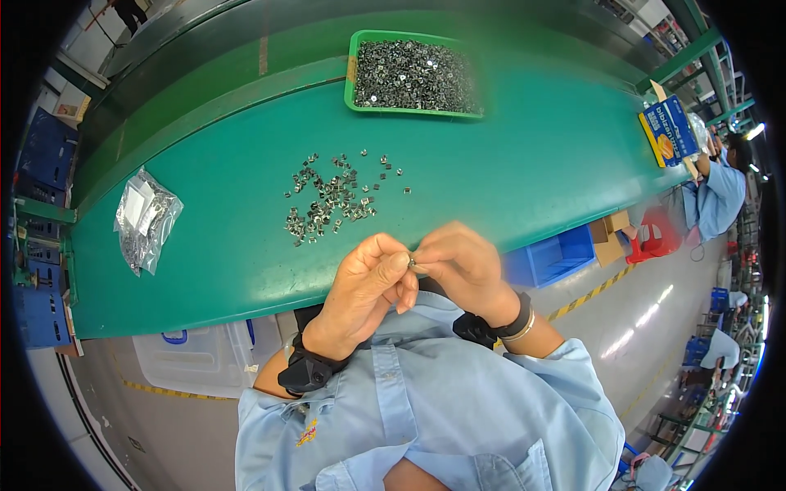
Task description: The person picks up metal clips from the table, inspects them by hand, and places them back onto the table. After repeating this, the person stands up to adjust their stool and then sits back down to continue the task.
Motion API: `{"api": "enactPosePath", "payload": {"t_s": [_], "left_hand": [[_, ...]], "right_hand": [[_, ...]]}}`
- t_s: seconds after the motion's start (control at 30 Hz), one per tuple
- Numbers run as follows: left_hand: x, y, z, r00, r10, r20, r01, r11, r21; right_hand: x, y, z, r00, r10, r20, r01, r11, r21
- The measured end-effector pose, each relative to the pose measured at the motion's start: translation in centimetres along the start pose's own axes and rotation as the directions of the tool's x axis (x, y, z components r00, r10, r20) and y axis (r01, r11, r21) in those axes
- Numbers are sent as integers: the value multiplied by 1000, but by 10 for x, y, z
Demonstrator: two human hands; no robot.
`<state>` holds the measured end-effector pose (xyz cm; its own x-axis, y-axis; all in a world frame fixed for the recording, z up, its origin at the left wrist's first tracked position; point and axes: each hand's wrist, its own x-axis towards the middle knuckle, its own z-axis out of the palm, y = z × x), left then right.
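My left hand and my right hand meet in front of my chest, just off the table's near edge. Between their pinched fingertips is a small metal part, mostly covered by the fingers, so its exact kind is hard to make out. Beyond my hands, a loose spread of small shiny metal parts lies on the green tabletop. Farther back stands a green tray heaped with many similar small metal pieces.
A clear plastic bag of parts lies at the left. Toward the far right stands a blue and yellow box, near another person in blue. Beyond the table edge are a blue bin, a red stool and a clear lidded box.
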<state>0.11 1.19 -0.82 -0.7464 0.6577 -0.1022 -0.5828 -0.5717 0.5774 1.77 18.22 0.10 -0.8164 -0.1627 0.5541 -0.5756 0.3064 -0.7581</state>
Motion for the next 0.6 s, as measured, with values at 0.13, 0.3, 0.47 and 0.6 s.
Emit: {"api": "enactPosePath", "payload": {"t_s": [0.13,0.3,0.47,0.6], "left_hand": [[-3,3,2,999,22,-34,-18,995,102],[-4,4,5,996,30,-82,-12,978,207],[-5,1,8,996,-5,-88,15,994,106],[-3,-2,7,999,-8,-39,9,999,40]], "right_hand": [[-1,1,1,1000,0,16,0,1000,3],[2,-1,-2,999,14,29,-14,1000,-6],[2,-2,-5,999,0,33,2,999,-38],[2,-1,-5,1000,-2,30,3,999,-32]]}}
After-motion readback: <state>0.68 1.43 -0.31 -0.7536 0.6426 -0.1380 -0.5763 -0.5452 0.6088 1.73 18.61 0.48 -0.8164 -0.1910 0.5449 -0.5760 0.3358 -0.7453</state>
